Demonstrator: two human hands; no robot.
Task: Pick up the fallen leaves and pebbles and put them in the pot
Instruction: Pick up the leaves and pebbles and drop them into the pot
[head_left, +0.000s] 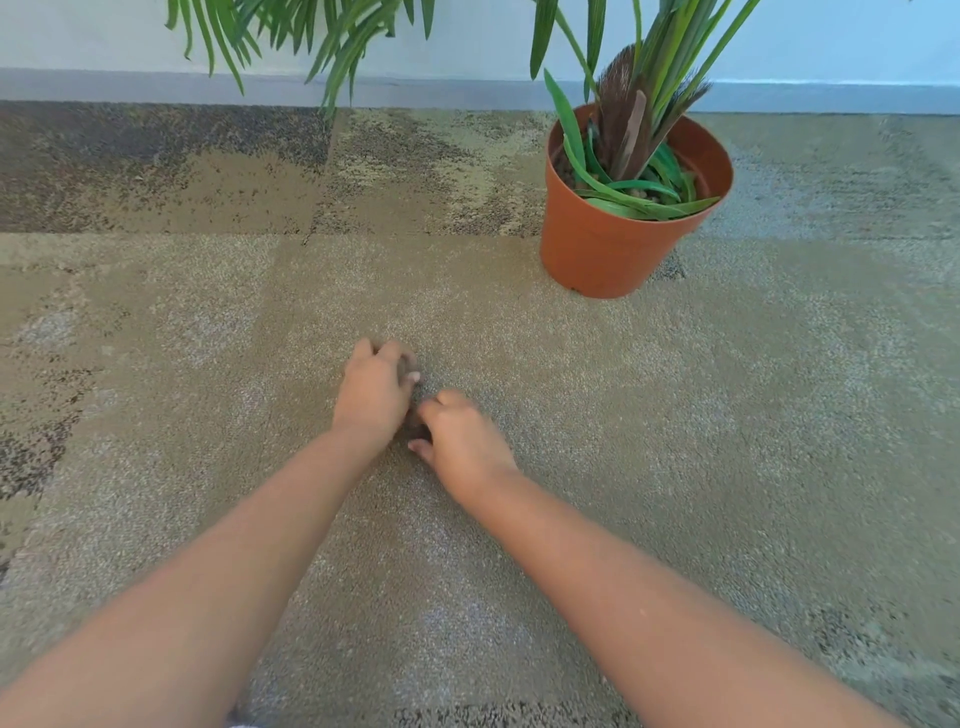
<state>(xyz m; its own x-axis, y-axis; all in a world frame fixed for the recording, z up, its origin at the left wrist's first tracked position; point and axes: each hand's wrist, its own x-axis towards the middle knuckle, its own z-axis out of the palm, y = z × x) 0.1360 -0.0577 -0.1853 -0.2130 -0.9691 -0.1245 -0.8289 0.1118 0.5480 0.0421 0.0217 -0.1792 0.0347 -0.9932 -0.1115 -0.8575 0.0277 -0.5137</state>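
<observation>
An orange plastic pot (613, 249) stands upright on the carpet at the upper right, holding a green plant with a brown stem; loose green leaves and brown pebbles lie inside it. My left hand (375, 392) rests on the carpet in the middle of the view, fingers curled around something small and dark, probably pebbles (406, 368). My right hand (462, 444) lies just right of it, fingers bent toward a dark spot between the two hands. What each hand holds is mostly hidden by the fingers.
Beige and brown patterned carpet (727, 441) covers the floor. A grey skirting and pale wall (415, 47) run along the far edge. Long green fronds (332, 41) hang down at the top left of centre.
</observation>
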